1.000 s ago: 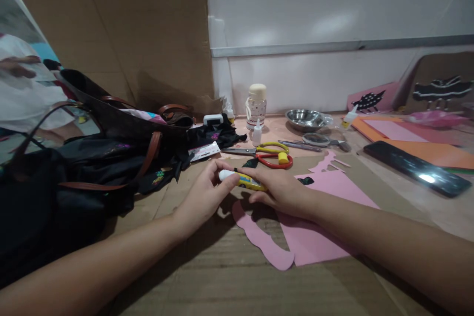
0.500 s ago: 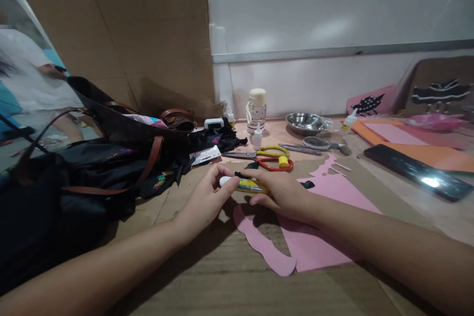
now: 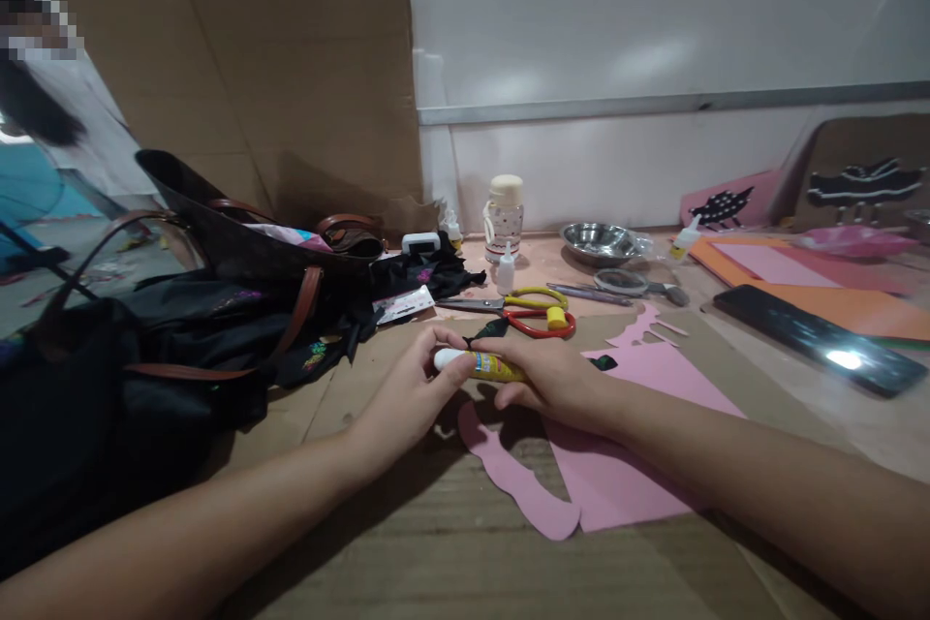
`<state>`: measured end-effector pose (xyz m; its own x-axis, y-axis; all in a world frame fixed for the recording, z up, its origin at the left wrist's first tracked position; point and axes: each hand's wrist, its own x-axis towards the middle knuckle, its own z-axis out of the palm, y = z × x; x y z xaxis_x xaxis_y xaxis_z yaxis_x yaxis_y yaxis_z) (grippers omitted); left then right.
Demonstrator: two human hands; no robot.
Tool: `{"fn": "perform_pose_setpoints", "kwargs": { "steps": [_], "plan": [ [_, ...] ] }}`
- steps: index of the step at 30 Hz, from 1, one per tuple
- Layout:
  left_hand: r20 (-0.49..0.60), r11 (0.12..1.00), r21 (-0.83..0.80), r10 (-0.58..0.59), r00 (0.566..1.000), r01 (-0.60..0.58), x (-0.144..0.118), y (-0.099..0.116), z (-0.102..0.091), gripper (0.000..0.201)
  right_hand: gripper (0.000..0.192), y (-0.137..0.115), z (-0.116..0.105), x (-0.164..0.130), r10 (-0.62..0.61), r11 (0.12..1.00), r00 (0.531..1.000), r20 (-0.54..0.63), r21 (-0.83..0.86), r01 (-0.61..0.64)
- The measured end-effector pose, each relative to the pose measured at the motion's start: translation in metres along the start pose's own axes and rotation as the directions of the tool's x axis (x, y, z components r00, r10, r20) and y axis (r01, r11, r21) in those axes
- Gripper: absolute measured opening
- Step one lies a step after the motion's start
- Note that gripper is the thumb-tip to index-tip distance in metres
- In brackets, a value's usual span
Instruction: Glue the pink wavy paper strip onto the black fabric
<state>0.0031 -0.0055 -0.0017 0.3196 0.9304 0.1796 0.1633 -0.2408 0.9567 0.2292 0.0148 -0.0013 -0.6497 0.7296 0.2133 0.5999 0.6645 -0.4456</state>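
A yellow glue stick (image 3: pixel 495 366) with a white end and blue print lies level between my two hands, above the cardboard. My left hand (image 3: pixel 418 387) pinches its white end between thumb and fingers. Around the yellow body, my right hand (image 3: pixel 556 383) is closed; the far tip is hidden in it. Below, a wavy pink paper cutout (image 3: pixel 519 484) rests on the cardboard (image 3: pixel 407 552). Its lower end meets a larger pink sheet (image 3: pixel 632 465), partly under my right forearm. Just beyond my hands are scissors (image 3: pixel 509 307) with red and yellow handles, and a small yellow cap (image 3: pixel 556 318).
A black bag (image 3: pixel 239 252) and dark cloth (image 3: pixel 210 329) crowd the left side. Behind stand a white glue bottle (image 3: pixel 506 273), a drinking bottle (image 3: pixel 505 218) and a metal bowl (image 3: pixel 600 242). A phone (image 3: pixel 814 334) lies right. A person (image 3: pixel 73 116) is at far left.
The glue stick has turned slightly in my hands, so its print shows differently. The person at far left has moved and leans lower. My hands stay almost in place.
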Motion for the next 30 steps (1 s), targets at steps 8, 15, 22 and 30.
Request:
{"fn": "perform_pose_setpoints", "kwargs": {
  "steps": [8, 15, 22, 30],
  "plan": [
    [0.023, 1.000, -0.024, 0.010, 1.000, -0.010, -0.001, 0.001, 0.000, 0.033, 0.062, 0.001, 0.000, -0.001, -0.005, 0.999, 1.000, 0.025, -0.033, 0.006],
    [0.012, 1.000, 0.003, -0.016, 1.000, 0.016, 0.001, 0.001, -0.001, 0.034, 0.060, 0.002, 0.000, -0.002, -0.027, 0.999, 0.998, 0.049, -0.034, 0.029],
    [0.024, 0.999, 0.035, -0.021, 1.000, 0.020, -0.003, 0.005, 0.000, 0.031, 0.064, -0.001, -0.003, -0.002, 0.005, 1.000, 0.996, 0.087, -0.021, -0.004],
    [-0.039, 0.984, 0.171, 0.064, 0.997, -0.056, 0.010, 0.004, -0.010, 0.040, 0.046, 0.003, -0.002, 0.000, 0.093, 0.995, 0.995, -0.020, 0.039, -0.092]
  ]
}}
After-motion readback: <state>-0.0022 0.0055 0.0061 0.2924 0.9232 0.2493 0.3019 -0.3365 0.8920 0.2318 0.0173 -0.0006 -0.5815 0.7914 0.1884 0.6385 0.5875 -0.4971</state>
